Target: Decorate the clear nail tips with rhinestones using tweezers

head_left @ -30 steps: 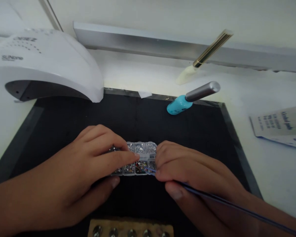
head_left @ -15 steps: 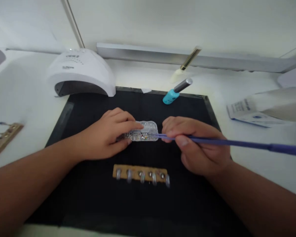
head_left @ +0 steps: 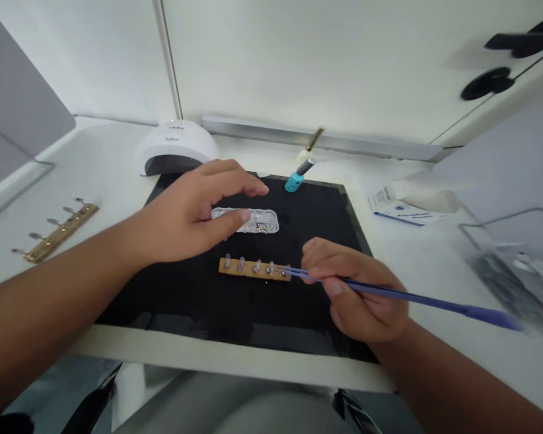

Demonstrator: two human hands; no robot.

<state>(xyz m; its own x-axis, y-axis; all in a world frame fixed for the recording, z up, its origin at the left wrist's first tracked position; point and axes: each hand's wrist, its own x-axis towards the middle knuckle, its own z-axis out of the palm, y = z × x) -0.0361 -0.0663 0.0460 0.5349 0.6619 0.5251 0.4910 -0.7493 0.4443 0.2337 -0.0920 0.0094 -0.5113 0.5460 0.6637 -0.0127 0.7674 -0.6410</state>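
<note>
My right hand [head_left: 357, 286] grips purple tweezers [head_left: 389, 292], whose tips reach the right end of a wooden strip [head_left: 248, 270] bearing several clear nail tips. Whether the tweezers pinch anything is too small to tell. My left hand [head_left: 208, 211] is raised with fingers and thumb apart, holding nothing. Beneath and just beyond it, a clear compartment box [head_left: 271, 220] of small shiny rhinestones lies on the black mat [head_left: 185, 301], partly covered by the thumb.
A white nail lamp [head_left: 181, 141] stands at the back left. Behind the mat are a turquoise polish bottle [head_left: 294, 182] and a pale bottle with a gold cap [head_left: 314, 140]. Another nail-tip strip [head_left: 63, 232] lies left; an open white-and-blue box [head_left: 402, 205] sits right.
My left hand has lifted off the rhinestone box and opened. My right hand has brought the tweezers from the box to the nail-tip strip. The view has shifted, showing the table's front edge.
</note>
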